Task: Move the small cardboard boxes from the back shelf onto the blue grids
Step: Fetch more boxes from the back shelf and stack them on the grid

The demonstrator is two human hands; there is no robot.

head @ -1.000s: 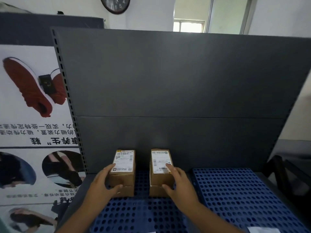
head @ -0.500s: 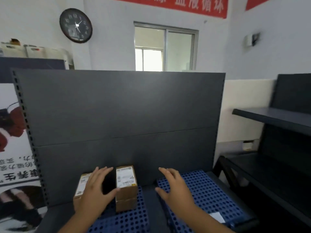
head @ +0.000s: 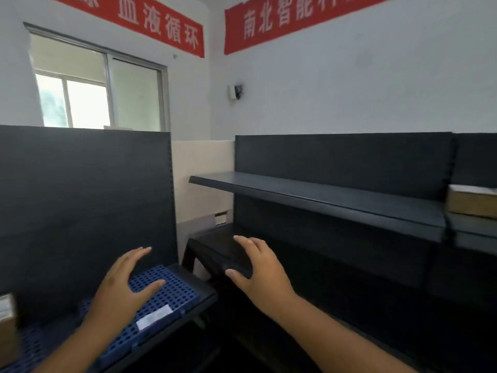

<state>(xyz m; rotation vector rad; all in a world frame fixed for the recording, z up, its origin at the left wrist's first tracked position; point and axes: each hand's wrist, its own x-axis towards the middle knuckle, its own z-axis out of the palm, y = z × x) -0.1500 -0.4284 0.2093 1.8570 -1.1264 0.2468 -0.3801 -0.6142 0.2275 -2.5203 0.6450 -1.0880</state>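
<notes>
Above the blue grid (head: 164, 289), the fingers (head: 139, 254) of the left hand (head: 118, 294) and right hand (head: 265, 273) were spread and empty, so the step looked like returning toward the shelf (head: 322, 195), where a cardboard box (head: 472, 201) waited at far right to be reached next.

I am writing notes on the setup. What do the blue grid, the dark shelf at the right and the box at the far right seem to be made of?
The blue grid looks like moulded plastic: one even colour with regular round holes. The dark shelf seems painted metal, matt, with a thin folded front edge, though the look leaves it open. The box on the shelf's right end appears to be brown cardboard, dull, with a pale top.
</notes>
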